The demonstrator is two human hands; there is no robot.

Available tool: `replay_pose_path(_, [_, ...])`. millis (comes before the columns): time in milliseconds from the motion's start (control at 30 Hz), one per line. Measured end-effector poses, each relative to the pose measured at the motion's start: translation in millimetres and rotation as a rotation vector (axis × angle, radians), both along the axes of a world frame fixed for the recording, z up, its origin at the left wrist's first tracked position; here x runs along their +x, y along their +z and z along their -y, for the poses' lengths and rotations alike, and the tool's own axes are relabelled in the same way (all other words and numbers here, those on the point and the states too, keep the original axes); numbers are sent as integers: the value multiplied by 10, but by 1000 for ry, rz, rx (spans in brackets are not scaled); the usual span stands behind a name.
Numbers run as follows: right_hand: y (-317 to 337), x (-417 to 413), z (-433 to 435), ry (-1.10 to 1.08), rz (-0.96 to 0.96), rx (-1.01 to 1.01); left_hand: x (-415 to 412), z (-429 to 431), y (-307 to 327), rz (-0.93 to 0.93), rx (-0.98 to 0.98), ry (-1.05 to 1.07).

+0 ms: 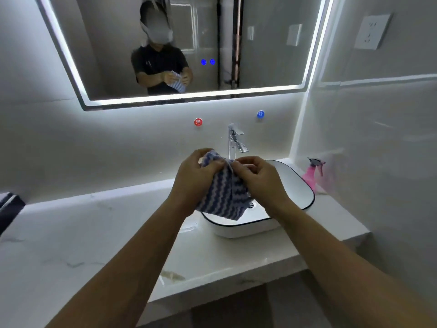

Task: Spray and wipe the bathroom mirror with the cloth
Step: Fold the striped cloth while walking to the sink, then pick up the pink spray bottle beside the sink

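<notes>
Both grips closed on the cloth (pixel 224 192) — your left hand (pixel 196 176) and right hand (pixel 257 178) pinch its top edge, long axis hanging down over the sink (pixel 305 185).

Cloth (pixel 223 195): soft textile, ribbed wavy weave, blue and white, matt, bunched in folds. Worktop (pixel 99 235): pale stone look with faint grey veining, polished, glossy near the front edge. Basin (pixel 295 185): smooth glazed ceramic, white, thin dark rim, shiny. Faucet (pixel 234 140): chromed metal, mirror-bright. Spray bottle (pixel 312 174): pink translucent plastic, darker plastic trigger head. Mirror (pixel 260 43): glass, highly reflective, edged by a frosted lit band. Wall tiles (pixel 378 138): large, smooth, semi-gloss. Wall socket (pixel 372 31): white plastic, smooth.
</notes>
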State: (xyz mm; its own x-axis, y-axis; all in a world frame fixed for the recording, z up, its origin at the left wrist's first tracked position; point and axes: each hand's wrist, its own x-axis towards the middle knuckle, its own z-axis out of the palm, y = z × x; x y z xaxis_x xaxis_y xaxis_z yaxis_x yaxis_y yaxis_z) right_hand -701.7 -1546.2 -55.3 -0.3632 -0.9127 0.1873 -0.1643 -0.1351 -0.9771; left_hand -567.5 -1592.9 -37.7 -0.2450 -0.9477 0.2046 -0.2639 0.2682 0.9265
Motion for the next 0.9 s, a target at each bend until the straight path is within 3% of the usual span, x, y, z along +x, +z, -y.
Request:
replay_pose_path(267, [-243,-823,600,-107,31,42,-833,698,-174,31,43,-78])
replay_pose_path(500, [-427,-2003,1211,-269,69,56,-2119,1193,-307,-21,162,-138])
replay_pose_path(700, [-907,-3047,1635,-484,219,171,-2932,1558,-439,-76,277,-143])
replay_pose_path(900, [-1352,-3602,2053,-552,204,256,-3466,1859,-611,-61,352,-119])
